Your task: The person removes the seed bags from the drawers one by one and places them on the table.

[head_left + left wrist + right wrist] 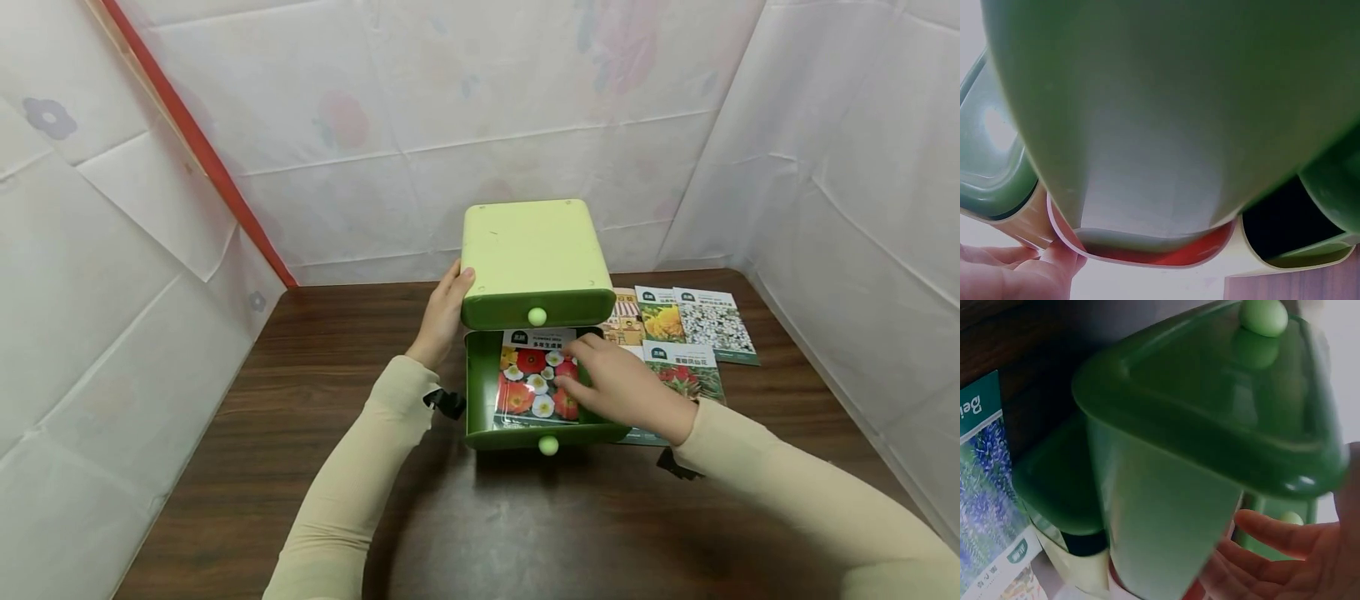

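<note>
A small drawer cabinet (532, 246) with a pale yellow-green top stands on the table. Below its closed top drawer, a green drawer (480, 400) with a round knob is pulled out. Inside lies a seed packet (525, 392) printed with red, white and orange flowers. My left hand (444, 321) rests against the cabinet's left side, thumb near the top edge, fingers fairly straight. Over the open drawer's right side, my right hand (618, 383) reaches in, its fingertips at the packet's right part and the thumb apart from the fingers. The right wrist view shows these fingers (1279, 534) spread beside the drawer wall.
Several seed packets lie right of the cabinet, among them a white-flower one (716, 325), a yellow-flower one (662, 321) and a red-flower one (686, 375). A purple-flower packet (991, 469) shows in the right wrist view. White sheeting (450, 125) encloses the brown table (337, 333).
</note>
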A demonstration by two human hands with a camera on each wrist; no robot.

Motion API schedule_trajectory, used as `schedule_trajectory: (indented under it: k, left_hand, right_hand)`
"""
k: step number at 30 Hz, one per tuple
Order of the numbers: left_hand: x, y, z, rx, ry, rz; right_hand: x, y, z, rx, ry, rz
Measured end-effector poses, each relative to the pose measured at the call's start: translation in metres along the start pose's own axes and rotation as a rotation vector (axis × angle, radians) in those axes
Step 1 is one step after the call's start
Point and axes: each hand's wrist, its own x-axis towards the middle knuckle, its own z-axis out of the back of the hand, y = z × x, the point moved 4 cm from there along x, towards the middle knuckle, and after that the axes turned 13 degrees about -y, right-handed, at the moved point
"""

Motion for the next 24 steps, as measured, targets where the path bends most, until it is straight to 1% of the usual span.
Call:
schedule_trajectory:
  k: [7,10,19,24]
  left_hand:
    - [0.0,-0.001,0.0,0.012,-0.012,0.006]
    - [0.0,-0.002,-0.001,0.014,-0.016,-0.002]
    - [-0.001,-0.003,-0.001,0.016,-0.008,-0.007]
    - [0.0,-0.002,0.0,0.018,-0.011,-0.005]
  right_hand:
    - [0.008,-0.002,-0.015,-0.119,0.107,0.009]
    - [0.011,-0.004,-0.019,-0.137,0.142,0.008]
    - [0.017,-0.006,-0.03,-0.188,0.208,0.007]
    - [0.018,-0.004,-0.032,-0.179,0.23,-0.009]
